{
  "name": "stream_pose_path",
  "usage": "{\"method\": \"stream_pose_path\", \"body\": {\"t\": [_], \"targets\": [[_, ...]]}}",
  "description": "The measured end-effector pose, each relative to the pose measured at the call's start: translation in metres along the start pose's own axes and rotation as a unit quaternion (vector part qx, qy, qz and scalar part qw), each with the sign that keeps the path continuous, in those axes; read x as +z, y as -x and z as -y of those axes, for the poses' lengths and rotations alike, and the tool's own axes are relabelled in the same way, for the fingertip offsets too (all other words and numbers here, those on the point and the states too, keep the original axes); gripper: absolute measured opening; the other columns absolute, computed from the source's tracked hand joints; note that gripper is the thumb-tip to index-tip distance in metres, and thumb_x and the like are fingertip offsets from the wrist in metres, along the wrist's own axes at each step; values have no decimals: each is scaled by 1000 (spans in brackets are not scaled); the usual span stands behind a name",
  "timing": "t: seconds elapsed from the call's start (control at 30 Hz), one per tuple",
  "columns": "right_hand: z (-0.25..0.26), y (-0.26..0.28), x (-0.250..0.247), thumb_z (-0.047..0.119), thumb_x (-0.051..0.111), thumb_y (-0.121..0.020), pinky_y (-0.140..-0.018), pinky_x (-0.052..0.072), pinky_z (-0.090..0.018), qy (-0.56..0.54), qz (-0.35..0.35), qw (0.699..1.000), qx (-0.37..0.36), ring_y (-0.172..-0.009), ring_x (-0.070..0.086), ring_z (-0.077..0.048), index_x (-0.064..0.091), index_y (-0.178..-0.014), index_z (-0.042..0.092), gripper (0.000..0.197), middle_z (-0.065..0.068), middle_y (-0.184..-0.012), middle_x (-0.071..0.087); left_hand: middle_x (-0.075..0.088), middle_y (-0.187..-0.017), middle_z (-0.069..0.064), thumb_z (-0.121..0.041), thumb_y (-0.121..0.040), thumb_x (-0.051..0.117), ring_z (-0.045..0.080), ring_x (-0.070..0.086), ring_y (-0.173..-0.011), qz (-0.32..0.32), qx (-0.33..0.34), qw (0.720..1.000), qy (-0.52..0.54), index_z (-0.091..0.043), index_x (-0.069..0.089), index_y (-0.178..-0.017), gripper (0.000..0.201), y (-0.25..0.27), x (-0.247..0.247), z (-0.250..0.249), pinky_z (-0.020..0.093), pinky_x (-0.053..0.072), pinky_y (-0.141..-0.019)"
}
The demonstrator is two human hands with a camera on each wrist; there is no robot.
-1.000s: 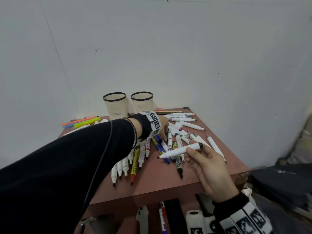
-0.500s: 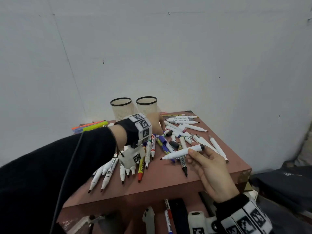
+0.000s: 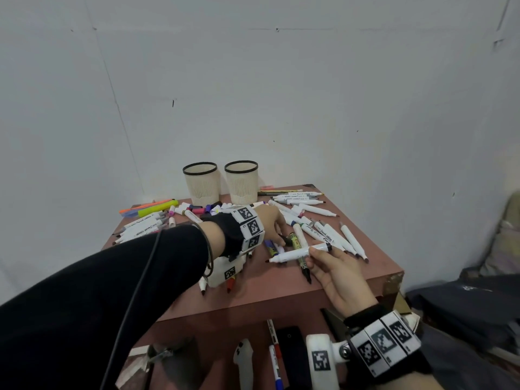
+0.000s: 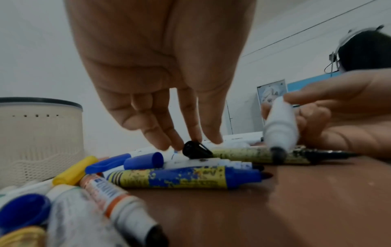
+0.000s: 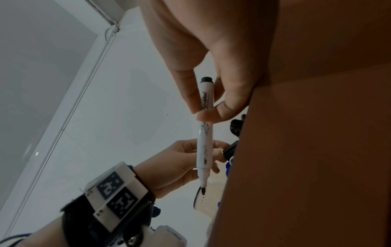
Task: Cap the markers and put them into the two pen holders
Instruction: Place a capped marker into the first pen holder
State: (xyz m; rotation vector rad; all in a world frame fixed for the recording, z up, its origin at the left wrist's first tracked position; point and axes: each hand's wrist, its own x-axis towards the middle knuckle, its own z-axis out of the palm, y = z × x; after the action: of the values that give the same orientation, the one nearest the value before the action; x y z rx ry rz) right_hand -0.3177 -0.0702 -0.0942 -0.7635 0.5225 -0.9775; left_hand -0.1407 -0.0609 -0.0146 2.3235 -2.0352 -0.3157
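My right hand (image 3: 315,253) pinches an uncapped white marker (image 3: 298,253) near its black end, tip pointing left, just above the pile. The right wrist view shows the same marker (image 5: 205,150) between thumb and fingers of that hand (image 5: 208,112). My left hand (image 3: 281,239) reaches across and pinches a small black cap (image 3: 288,240) on top of the loose markers. In the left wrist view the fingertips of that hand (image 4: 194,142) close on the cap (image 4: 196,149), with the white marker (image 4: 279,127) close to its right. Two beige pen holders (image 3: 201,180) (image 3: 242,178) stand at the back.
Many uncapped markers and loose caps cover the brown table (image 3: 281,288). Highlighters (image 3: 157,206) lie at the back left. A shelf below holds a black phone (image 3: 292,353) and a white controller (image 3: 244,361). Dark bags (image 3: 464,305) lie to the right.
My left hand has come forward from near the pen holders and taken the black cap beside the white marker. The right hand has kept the marker almost still.
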Motion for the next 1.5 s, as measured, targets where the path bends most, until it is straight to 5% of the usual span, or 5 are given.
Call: {"method": "stream_pose_path", "body": {"t": [0.33, 0.7, 1.03, 1.2, 1.5], "targets": [[3, 0, -3, -9, 56, -85, -57, 54, -20, -8, 9, 1000, 8, -68, 57, -19, 60, -103, -6, 19, -16, -85, 62, 68, -111, 4, -24, -84, 69, 17, 59, -90, 39, -8, 997, -66, -13, 69, -110, 29, -12, 2, -15, 25, 45, -73], [0, 3, 3, 3, 52, -92, -68, 58, -24, -42, 2, 999, -9, -96, 62, -31, 55, -118, -4, 27, -21, -114, 64, 63, -115, 0, -13, -96, 49, 17, 59, -104, -156, -5, 971, 180, -23, 58, -117, 25, 60, -13, 4, 22, 44, -81], [-4, 23, 42, 2, 53, -93, -68, 56, -23, -27, 15, 997, -74, -84, 66, -25, 56, -112, 10, 21, -21, -113, 62, 73, -84, 5, 3, -81, 68, 4, 65, -66, -300, -37, 778, 551, -10, 57, -88, 19, 138, 8, 29, 14, 47, -60], [1, 39, 61, 1, 51, -94, -70, 57, -22, -11, 44, 991, -128, -71, 68, -15, 55, -110, 8, 18, -7, -89, 72, 73, -95, 11, 1, -80, 65, 19, 69, -90, -319, -41, 702, 635, -11, 69, -95, 19, 157, 20, 35, 28, 53, -84], [2, 56, 78, 2, 53, -93, -64, 56, -20, 61, 68, 986, -141, -66, 68, -14, 58, -99, 15, 15, -1, -74, 72, 74, -94, 9, -5, -70, 70, 16, 70, -88, -325, -19, 679, 657, -7, 70, -97, 27, 174, 34, 29, 16, 53, -70]]}}
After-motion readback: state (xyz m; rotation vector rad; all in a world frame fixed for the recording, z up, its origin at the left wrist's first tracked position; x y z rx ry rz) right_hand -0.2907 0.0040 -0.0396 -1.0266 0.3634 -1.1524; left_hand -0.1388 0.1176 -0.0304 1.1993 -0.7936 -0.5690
